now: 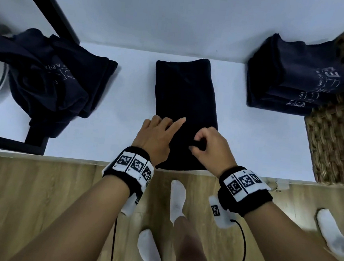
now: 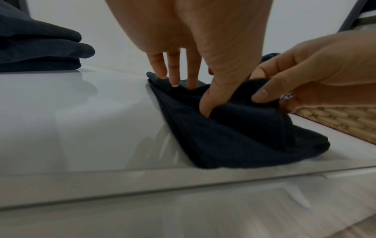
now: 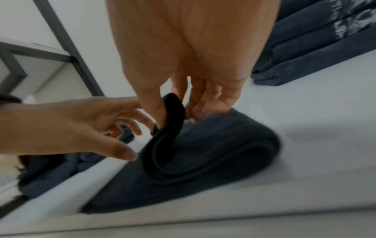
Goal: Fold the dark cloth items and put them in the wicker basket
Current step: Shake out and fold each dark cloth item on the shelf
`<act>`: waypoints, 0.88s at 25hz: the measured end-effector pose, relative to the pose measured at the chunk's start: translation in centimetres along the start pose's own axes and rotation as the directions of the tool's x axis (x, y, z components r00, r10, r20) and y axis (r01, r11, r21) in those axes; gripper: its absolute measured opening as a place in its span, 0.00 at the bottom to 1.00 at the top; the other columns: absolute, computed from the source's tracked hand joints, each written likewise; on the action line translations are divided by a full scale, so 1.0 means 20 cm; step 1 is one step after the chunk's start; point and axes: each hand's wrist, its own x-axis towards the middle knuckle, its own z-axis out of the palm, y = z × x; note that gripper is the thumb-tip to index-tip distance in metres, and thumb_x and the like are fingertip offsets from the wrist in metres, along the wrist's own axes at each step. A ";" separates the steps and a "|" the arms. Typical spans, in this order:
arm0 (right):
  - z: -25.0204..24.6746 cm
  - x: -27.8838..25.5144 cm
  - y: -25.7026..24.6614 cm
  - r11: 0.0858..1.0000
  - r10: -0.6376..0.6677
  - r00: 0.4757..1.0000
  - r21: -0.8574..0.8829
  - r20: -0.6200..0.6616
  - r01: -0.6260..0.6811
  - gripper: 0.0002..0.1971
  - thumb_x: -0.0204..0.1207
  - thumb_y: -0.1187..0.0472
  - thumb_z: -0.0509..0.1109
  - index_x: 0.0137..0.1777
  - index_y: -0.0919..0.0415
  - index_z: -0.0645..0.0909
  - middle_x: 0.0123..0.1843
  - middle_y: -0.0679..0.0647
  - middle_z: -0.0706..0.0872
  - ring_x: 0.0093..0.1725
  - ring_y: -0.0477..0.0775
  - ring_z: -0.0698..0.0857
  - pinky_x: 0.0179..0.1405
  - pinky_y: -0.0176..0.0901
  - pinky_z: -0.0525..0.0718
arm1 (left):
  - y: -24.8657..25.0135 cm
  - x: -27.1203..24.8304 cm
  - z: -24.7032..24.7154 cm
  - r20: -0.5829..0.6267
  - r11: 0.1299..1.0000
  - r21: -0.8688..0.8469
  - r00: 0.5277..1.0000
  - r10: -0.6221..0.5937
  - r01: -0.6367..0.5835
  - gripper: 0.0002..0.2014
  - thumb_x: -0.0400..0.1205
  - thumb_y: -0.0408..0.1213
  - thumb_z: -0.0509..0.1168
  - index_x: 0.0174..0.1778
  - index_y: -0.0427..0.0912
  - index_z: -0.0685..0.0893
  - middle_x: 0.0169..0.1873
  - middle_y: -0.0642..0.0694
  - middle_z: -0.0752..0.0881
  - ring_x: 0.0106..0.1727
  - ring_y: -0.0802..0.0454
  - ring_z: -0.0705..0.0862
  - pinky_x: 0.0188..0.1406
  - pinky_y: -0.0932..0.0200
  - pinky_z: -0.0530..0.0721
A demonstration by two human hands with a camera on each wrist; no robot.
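Right hand [image 1: 212, 147]: pinching near edge of dark towel [image 1: 184, 102].
Left hand [image 1: 156, 135]: my fingers straight, pressing towel onto white table [image 1: 249, 136].

The long folded cloth strip [image 1: 186, 102] is plain black; the stacked navy cloths [image 1: 294, 78] carry white print; the woven wicker basket [image 1: 339, 143] is tan-brown.

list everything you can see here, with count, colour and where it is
black towel: 1, black, folded lengthwise, middle of the table
crumpled garments: 1 pile, navy, table's left side
folded garments: 1 stack, navy with pale print, table's right side, leaning on the basket
wicker basket: 1, brown, table's right end
table: 1, white
black frame: 1, black, far left
wrist bands: 2, black with white markers
socks: white, on feet over the wood floor
left hand: fingers straight, pressing the towel
right hand: pinching the towel's near edge
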 end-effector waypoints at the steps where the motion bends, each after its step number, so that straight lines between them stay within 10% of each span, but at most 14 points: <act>1: 0.01 -0.03 -0.03 0.999 -0.039 0.999 0.032 0.024 0.038 0.12 0.72 0.61 0.74 0.47 0.49 0.73 0.47 0.46 0.78 0.46 0.47 0.79 0.44 0.35 0.72 | -0.02 -0.01 0.00 -0.014 1.000 0.003 1.000 0.008 -0.008 0.35 0.75 0.37 0.65 0.79 0.51 0.63 0.66 0.42 0.73 0.65 0.40 0.70 0.63 0.49 0.66; 5: 0.09 -0.13 -0.11 0.987 -0.162 0.959 0.046 0.234 0.156 0.20 0.76 0.64 0.72 0.64 0.48 0.73 0.51 0.43 0.84 0.52 0.40 0.81 0.54 0.32 0.80 | -0.14 -0.15 0.06 -0.107 0.999 -0.025 0.994 0.037 -0.040 0.17 0.63 0.30 0.75 0.46 0.43 0.82 0.51 0.41 0.81 0.49 0.39 0.78 0.44 0.50 0.72; 11: 0.11 -0.13 0.04 0.985 -0.146 0.987 0.084 -0.061 0.151 0.13 0.77 0.66 0.69 0.60 0.54 0.82 0.52 0.47 0.82 0.52 0.44 0.80 0.53 0.36 0.80 | -0.06 -0.22 0.13 -0.016 0.996 0.031 0.996 0.086 -0.086 0.37 0.72 0.32 0.69 0.78 0.51 0.66 0.83 0.46 0.58 0.82 0.40 0.57 0.72 0.42 0.63; 15: 0.10 -0.12 0.13 0.964 -0.187 0.976 -0.169 0.107 0.203 0.15 0.78 0.58 0.70 0.64 0.53 0.82 0.62 0.50 0.79 0.61 0.52 0.75 0.61 0.40 0.76 | -0.07 -0.21 0.15 -0.135 0.971 0.080 0.963 0.235 -0.226 0.18 0.61 0.33 0.80 0.47 0.43 0.88 0.56 0.42 0.88 0.64 0.38 0.83 0.59 0.42 0.79; 22: 0.05 -0.14 0.21 0.868 -0.286 0.947 -0.379 0.147 0.321 0.30 0.66 0.49 0.79 0.69 0.52 0.78 0.73 0.55 0.75 0.74 0.59 0.72 0.70 0.59 0.69 | -0.08 -0.30 0.22 -0.060 0.971 0.115 0.974 0.218 -0.210 0.24 0.65 0.48 0.80 0.53 0.44 0.84 0.50 0.42 0.87 0.53 0.40 0.86 0.52 0.46 0.83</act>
